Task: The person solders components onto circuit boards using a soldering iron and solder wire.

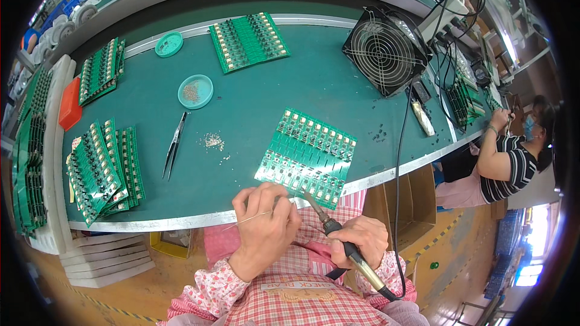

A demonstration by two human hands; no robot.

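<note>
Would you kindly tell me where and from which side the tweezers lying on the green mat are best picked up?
Grip the tweezers across the middle of their two arms, coming from above. They lie flat with bare mat on both sides, joined end far, tips near, so pinching mid-length looks steadiest.

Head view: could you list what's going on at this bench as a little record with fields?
Left hand: pinches thin solder wire
Right hand: grips black-handled soldering iron
Iron tip: at near edge of green circuit board panel
Surface: teal bench mat
Nearby: metal tweezers, round teal dish, black fan
</note>
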